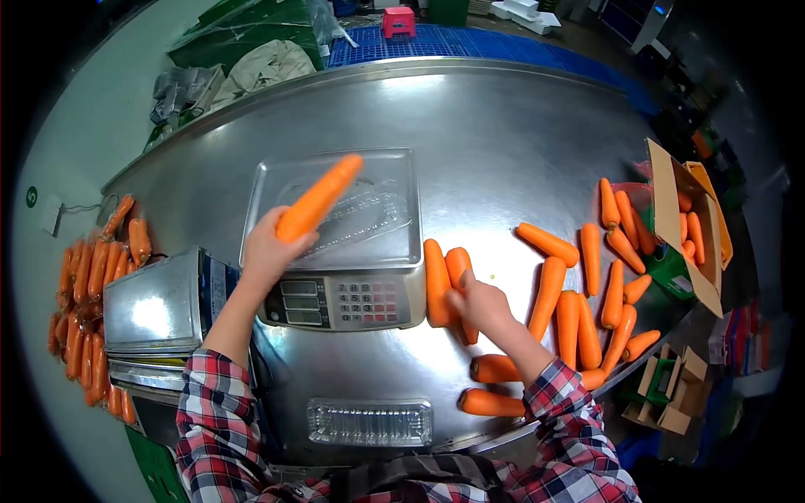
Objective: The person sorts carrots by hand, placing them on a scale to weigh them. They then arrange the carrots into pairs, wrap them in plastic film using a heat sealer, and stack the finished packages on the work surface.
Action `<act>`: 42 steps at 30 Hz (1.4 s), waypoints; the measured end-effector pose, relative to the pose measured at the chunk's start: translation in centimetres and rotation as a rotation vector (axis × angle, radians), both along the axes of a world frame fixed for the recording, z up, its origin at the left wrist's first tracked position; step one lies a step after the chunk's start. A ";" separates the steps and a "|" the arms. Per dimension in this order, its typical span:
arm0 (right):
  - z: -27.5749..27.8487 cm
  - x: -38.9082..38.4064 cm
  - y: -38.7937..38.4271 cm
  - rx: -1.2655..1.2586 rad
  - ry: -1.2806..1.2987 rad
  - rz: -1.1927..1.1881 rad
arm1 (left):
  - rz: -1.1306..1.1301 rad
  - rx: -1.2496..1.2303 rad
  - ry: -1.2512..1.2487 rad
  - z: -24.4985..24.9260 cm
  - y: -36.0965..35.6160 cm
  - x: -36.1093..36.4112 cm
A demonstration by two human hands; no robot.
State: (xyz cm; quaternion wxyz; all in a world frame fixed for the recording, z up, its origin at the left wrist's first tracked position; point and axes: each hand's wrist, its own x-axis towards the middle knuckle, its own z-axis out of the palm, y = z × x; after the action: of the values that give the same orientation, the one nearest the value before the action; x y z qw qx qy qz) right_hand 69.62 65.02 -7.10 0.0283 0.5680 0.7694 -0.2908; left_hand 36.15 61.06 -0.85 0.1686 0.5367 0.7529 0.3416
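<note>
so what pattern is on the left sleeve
The left sleeve is plaid in red, white and dark blue, best seen in the head view.

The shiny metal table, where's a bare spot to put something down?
The biggest bare patch on the table lies beyond the scale, up to the far edge. Another, smaller, lies between the scale and the nearest clear tray. It's crowded on the right with loose carrots, and on the left with bagged carrots.

Looking forward and steeply down from head height, facing across the metal table (486, 126) from its near side. Viewing the left hand (270, 250) and right hand (486, 308) at close range, centring near the scale (330, 289), reaching out to blue grating (453, 44) beyond, and bowing, fisheye-fashion, toward black corners.
</note>
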 end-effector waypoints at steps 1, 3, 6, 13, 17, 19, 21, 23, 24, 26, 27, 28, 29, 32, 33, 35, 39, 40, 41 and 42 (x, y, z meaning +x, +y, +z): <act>-0.3 -1.0 -0.7 -0.009 -0.100 0.066 | -0.041 -0.022 0.067 -0.6 0.0 0.0; -1.1 -2.2 -2.2 0.040 -0.182 0.080 | -0.067 0.023 0.377 -2.4 0.2 -0.8; -1.2 -3.3 -2.9 0.091 -0.242 0.072 | -0.091 -0.114 0.376 -2.8 0.7 -2.0; -0.1 -0.3 -1.7 -0.112 0.031 -0.112 | -0.305 -0.288 0.320 -1.8 0.3 -2.4; -0.8 5.9 -2.9 -0.585 0.757 -0.543 | -0.241 -0.233 0.201 -3.6 -0.8 -3.8; -1.7 8.1 -4.1 -0.550 0.878 -0.580 | -0.300 -0.226 0.162 -3.3 -0.9 -3.9; -0.4 9.0 -4.4 -0.464 0.927 -0.544 | -0.294 -0.235 0.143 -2.3 -1.0 -3.6; 0.3 9.7 -3.2 -0.395 0.856 -0.464 | -0.304 -0.230 0.149 -2.2 -0.8 -3.6; 0.6 9.3 -2.3 -0.382 0.892 -0.463 | -0.314 -0.218 0.163 -2.6 -0.5 -3.8; 1.6 7.3 0.2 -0.216 0.918 -0.269 | -0.342 -0.193 0.160 -2.6 0.1 -4.0; 3.6 5.3 1.2 -0.162 0.879 -0.172 | -0.360 -0.183 0.144 -2.5 0.2 -3.9; 5.6 3.1 2.3 -0.108 0.839 -0.077 | -0.379 -0.174 0.129 -2.4 0.2 -3.9; 6.2 1.1 3.7 -0.023 0.724 0.019 | -0.371 -0.116 0.137 -2.8 0.1 -3.9; 6.6 -4.4 6.7 0.081 0.653 0.259 | -0.361 -0.105 0.132 -2.8 0.2 -4.1; 6.4 -6.0 7.1 0.067 0.621 0.289 | -0.370 -0.084 0.125 -2.8 0.2 -4.3; 5.0 -8.5 7.7 0.098 0.479 0.396 | -0.376 -0.060 0.099 -3.2 0.2 -5.2; 3.5 -9.3 8.1 -0.085 0.668 0.152 | -0.362 -0.074 -0.024 -3.6 -0.6 -7.7; 2.7 -9.2 8.4 -0.071 0.667 0.073 | -0.358 -0.127 -0.052 -3.3 -0.6 -8.2; 2.0 -9.2 8.5 -0.056 0.665 -0.008 | -0.356 -0.179 -0.081 -2.7 -0.5 -8.7; 1.8 -9.4 8.2 0.027 0.647 0.032 | -0.357 -0.230 -0.109 -2.2 -0.3 -9.1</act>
State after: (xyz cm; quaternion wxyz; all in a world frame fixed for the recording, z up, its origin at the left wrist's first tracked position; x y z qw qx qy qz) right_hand 60.18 73.19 -5.34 -0.2208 0.4343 0.7511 -0.4455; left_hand 27.06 60.73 -3.08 0.3272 0.6193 0.6697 0.2467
